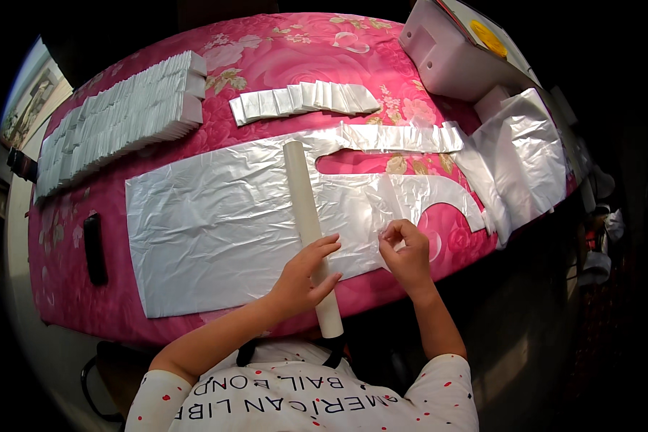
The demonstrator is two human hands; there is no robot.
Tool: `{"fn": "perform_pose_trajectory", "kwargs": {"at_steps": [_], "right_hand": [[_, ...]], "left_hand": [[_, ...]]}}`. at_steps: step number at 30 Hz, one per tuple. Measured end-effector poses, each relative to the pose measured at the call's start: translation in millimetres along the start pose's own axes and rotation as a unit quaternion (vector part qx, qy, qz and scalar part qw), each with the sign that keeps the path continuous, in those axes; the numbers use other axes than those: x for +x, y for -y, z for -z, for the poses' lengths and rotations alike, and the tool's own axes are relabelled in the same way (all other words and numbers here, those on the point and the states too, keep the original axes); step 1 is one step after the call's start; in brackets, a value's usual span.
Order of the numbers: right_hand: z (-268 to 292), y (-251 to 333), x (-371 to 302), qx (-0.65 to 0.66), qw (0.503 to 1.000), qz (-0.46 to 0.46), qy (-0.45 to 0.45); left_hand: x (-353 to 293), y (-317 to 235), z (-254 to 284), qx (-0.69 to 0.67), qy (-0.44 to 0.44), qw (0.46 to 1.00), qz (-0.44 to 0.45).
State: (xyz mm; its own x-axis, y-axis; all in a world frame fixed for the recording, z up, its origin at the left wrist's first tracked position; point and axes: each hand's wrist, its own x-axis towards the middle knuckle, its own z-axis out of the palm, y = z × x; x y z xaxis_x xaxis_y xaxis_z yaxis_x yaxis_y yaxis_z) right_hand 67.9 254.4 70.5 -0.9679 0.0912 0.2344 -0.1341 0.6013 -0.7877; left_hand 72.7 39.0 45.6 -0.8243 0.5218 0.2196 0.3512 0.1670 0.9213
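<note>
1. A clear plastic bag (pixel 223 216) lies spread flat on a table covered with a pink flowered cloth (pixel 281 57), its cut-out handle end pointing toward the person's right.
2. A pale cardboard tube (pixel 308 216) lies across the bag, running from the bag's far edge back over the near table edge toward the person's body.
3. The left hand (pixel 302 277) rests on the tube near the table's front edge, fingers stretched over it and onto the plastic; it presses rather than grips.
4. The right hand (pixel 408 255) is just beside the tube, fingertips pinched together on a fold of the bag's near handle strip; how tight the pinch is cannot be made out.
5. The two hands are near each other but not touching.
6. At the far left sits a long row of folded bags (pixel 122 115); a shorter row (pixel 302 99) lies behind the spread bag.
7. A loose pile of unfolded bags (pixel 525 158) sits at the right, below a white foam block (pixel 446 57).
8. A dark remote-like object (pixel 95 248) lies at the left.
</note>
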Motion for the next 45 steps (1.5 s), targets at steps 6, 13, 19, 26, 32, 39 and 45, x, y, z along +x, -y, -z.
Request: {"fn": "perform_pose_trajectory", "kwargs": {"at_steps": [6, 13, 19, 26, 32, 39, 45], "right_hand": [[-47.6, 66.1, -35.7, 0.063, 0.953, 0.173, 0.239], [-62.1, 87.9, -31.0, -0.043, 0.993, 0.092, 0.062], [-73.5, 50.1, -29.6, 0.137, 0.974, -0.058, 0.17], [1.1, -33.1, 23.0, 0.262, 0.938, -0.199, 0.106], [169.9, -166.2, 61.1, -0.147, 0.93, -0.142, -0.306], [9.7, 36.8, -34.2, -0.223, 0.963, -0.081, 0.127], [-43.3, 46.5, -82.7, -0.174, 0.895, -0.172, 0.374]], "left_hand": [[-15.9, 4.7, 19.8, -0.415, -0.037, 0.859, 0.296], [-35.1, 10.1, 37.8, -0.414, -0.085, 0.848, 0.32], [-36.3, 14.4, 38.8, -0.407, -0.067, 0.853, 0.32], [-40.0, 23.1, 49.6, -0.375, -0.093, 0.841, 0.378], [-29.4, 32.3, 49.7, -0.384, -0.072, 0.819, 0.421], [-38.0, 39.2, 58.9, -0.35, -0.098, 0.819, 0.444], [-64.2, 52.4, 114.0, -0.338, -0.076, 0.828, 0.441]]}}
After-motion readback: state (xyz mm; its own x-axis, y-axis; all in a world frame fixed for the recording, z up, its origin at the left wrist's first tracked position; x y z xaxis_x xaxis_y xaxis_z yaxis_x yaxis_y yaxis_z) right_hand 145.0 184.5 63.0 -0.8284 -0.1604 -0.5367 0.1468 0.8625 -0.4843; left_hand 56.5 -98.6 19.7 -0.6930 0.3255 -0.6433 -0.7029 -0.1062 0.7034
